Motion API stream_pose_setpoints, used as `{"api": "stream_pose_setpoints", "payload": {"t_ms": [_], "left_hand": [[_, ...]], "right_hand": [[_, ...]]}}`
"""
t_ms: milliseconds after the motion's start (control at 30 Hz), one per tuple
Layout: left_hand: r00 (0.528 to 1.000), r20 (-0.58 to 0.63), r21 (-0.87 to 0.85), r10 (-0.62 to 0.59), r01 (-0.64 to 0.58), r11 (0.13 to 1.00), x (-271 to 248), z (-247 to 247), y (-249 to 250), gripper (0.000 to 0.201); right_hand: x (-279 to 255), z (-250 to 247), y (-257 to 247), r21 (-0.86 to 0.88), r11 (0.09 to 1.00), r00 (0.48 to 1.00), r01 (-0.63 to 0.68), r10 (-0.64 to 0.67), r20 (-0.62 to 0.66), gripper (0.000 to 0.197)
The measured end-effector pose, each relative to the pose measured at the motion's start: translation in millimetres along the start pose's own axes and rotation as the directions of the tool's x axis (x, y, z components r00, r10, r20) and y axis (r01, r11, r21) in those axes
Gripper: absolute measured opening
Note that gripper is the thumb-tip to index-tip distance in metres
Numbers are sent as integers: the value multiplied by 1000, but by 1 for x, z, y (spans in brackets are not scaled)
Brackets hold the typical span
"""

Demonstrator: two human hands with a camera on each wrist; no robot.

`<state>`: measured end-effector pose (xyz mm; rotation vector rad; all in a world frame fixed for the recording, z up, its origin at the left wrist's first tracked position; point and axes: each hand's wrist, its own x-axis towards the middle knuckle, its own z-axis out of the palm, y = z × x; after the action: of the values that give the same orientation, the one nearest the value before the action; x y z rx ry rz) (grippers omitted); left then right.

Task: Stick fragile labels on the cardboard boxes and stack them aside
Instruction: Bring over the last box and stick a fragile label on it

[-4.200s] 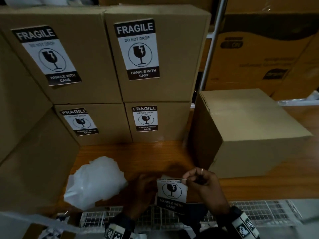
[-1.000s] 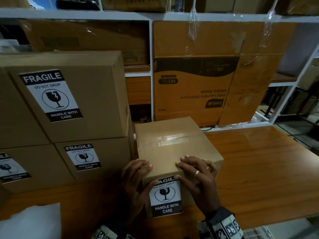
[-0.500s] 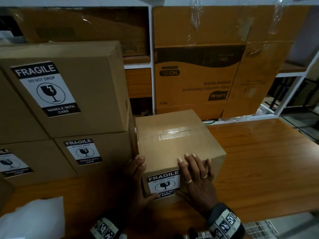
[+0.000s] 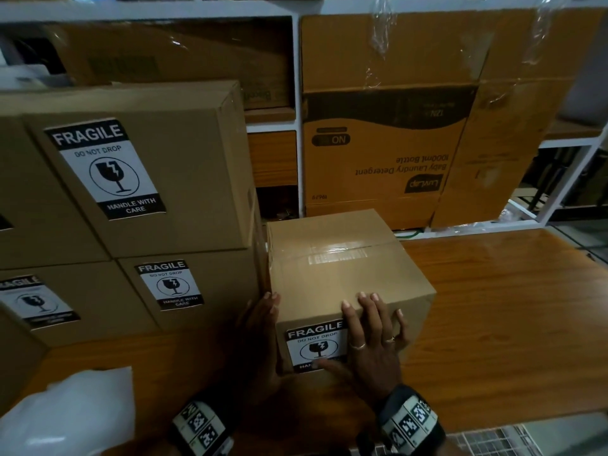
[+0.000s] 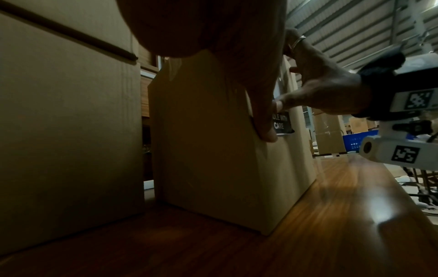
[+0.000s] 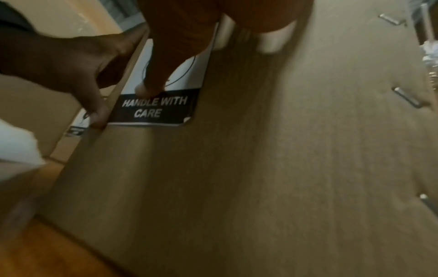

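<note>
Since a second ago I see the box (image 4: 345, 278) pushed back against the stack (image 4: 138, 199), and my right hand (image 4: 371, 343) has slid across its label (image 4: 311, 348). That box sits on the table (image 4: 493, 317), label on the near face. My right fingers lie straight over the top edge, thumb pressing the label's lower part. My left hand (image 4: 260, 337) lies flat on the box's left side, fingers straight. White plastic (image 4: 72, 419) lies lower left.
</note>
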<state>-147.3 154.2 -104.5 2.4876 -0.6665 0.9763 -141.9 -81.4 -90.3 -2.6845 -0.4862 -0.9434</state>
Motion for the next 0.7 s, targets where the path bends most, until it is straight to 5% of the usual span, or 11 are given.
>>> {"api": "stream_pose_setpoints", "payload": {"t_ms": [267,367,433,500,567,633,700], "left_hand": [[979,-198,-165,-35,2,986,35,-25,9,48],[964,-241,-223,-115,61,973,40,-26,16,36],[949,-244,-320,-200,116,940,35,-22,25,39],[953,-217,-362,-210,122,924,23,-12,31,51],[971,-162,-367,-176,106,924,11,-4,33,84],[983,-123,-306,-133,90,948,8,-1,29,122],[990,-79,-258,-116,92,962,10,-4,25,137]], "right_hand": [[21,-24,15,204,977,982,66,-26,-189,53],[20,-29,16,249,964,972,92,-34,-231,50],[13,-29,16,248,963,975,106,-52,-216,67],[2,-24,19,128,985,987,113,-97,-128,109],[-9,-16,24,-4,990,989,144,-144,-30,143],[-13,-14,25,-63,984,986,164,-165,-15,140],[-10,-15,25,-40,986,986,162,-163,-28,124]]}}
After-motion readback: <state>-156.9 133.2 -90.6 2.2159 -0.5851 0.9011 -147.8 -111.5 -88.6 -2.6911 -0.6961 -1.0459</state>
